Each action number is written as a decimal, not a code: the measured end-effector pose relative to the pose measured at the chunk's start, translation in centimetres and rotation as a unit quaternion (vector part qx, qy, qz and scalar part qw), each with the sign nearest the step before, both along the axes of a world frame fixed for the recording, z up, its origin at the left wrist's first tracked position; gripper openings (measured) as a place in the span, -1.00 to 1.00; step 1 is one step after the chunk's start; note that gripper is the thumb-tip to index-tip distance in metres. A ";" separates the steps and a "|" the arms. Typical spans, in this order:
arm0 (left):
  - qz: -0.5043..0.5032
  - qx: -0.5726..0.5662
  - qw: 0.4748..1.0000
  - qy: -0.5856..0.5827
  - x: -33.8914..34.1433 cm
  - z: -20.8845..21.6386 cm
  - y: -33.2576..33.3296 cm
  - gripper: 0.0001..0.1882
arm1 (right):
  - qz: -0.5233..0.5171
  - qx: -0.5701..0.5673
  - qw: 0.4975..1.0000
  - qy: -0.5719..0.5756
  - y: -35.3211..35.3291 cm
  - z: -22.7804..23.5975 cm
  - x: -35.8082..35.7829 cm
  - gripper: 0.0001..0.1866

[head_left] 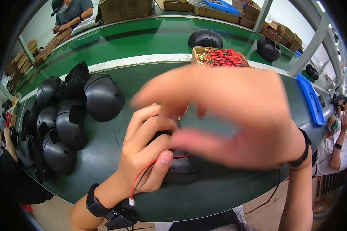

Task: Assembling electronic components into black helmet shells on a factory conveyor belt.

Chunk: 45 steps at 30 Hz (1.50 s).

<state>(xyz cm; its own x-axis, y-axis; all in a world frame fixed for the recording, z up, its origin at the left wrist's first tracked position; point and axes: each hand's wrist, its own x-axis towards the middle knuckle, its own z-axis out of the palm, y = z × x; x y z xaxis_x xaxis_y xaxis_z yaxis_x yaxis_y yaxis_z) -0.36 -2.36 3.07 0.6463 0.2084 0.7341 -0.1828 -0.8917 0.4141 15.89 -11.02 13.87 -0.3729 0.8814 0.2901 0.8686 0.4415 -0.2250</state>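
My left hand [146, 154] is closed, with its thumb pressed against a thin red-and-black cable [142, 170]. The cable's white plug [132, 201] dangles below the wrist side. Beneath these fingers is a dark curved piece [180, 171], probably a black plastic shell, mostly hidden by both hands. My right hand [243, 115] is smeared by motion above it. Its thumb and forefinger are spread apart, but the fingertips overlap my left hand, and whether they pinch anything is hidden.
Several black dome shells [104, 98] are piled at the left of the dark green table. A carton of red cables [221, 57] stands behind my right hand. At the right lies a blue tray [311, 100]. Beyond, a green belt [158, 36] carries more shells; other people sit around.
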 end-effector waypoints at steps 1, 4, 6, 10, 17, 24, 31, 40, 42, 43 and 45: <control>0.006 0.002 1.000 0.001 0.1 -0.2 0.2 -0.73 | 0.027 0.073 0.994 0.083 1.0 -2.6 2.4 -0.54; -0.039 -0.006 0.999 -0.018 0.4 -0.1 0.0 -0.73 | -0.005 0.024 0.993 0.113 0.0 -7.4 4.5 -0.44; -0.066 -0.036 0.997 -0.021 0.3 -0.3 0.2 -0.73 | -0.040 -0.113 0.970 0.211 -0.4 -8.3 4.1 -0.47; -0.076 -0.032 0.996 -0.027 0.3 -0.4 0.4 -0.72 | -0.095 -0.061 0.979 0.167 -0.9 -7.8 4.4 -0.89; -0.097 -0.030 0.994 0.048 0.0 1.1 0.2 -0.69 | -0.023 0.278 0.929 -0.243 -2.4 -4.1 2.0 -0.91; -0.110 -0.026 0.990 0.080 0.2 1.0 -0.2 -0.68 | 0.082 0.412 0.891 -0.174 -1.5 -5.4 2.4 -0.85; -0.065 -0.020 0.991 0.112 -0.3 1.5 -0.8 -0.65 | 0.044 0.262 0.961 0.076 -0.8 -6.2 3.7 -0.51; 0.022 -0.050 0.993 0.104 -0.3 1.5 -0.9 -0.57 | 0.066 -0.217 0.774 0.592 0.0 -11.9 5.6 -0.57; 0.035 -0.053 0.993 0.101 -0.1 1.4 -1.1 -0.57 | 0.069 -0.216 0.755 0.615 0.0 -12.1 5.5 -0.59; 0.037 -0.052 0.993 0.104 -0.2 1.5 -1.1 -0.57 | 0.079 -0.219 0.737 0.634 0.0 -12.1 5.3 -0.60; 0.040 -0.052 0.992 0.103 -0.3 1.6 -1.2 -0.56 | 0.084 -0.220 0.727 0.645 0.0 -12.2 5.1 -0.63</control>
<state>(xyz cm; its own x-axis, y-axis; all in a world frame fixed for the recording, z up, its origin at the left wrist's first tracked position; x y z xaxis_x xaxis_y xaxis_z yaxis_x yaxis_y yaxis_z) -0.61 -3.53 4.66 0.7588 0.3336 0.5594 -0.0145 -0.8500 0.5266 21.01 -10.99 1.71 -0.1538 0.9683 0.1969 -0.2476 0.1552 -0.9563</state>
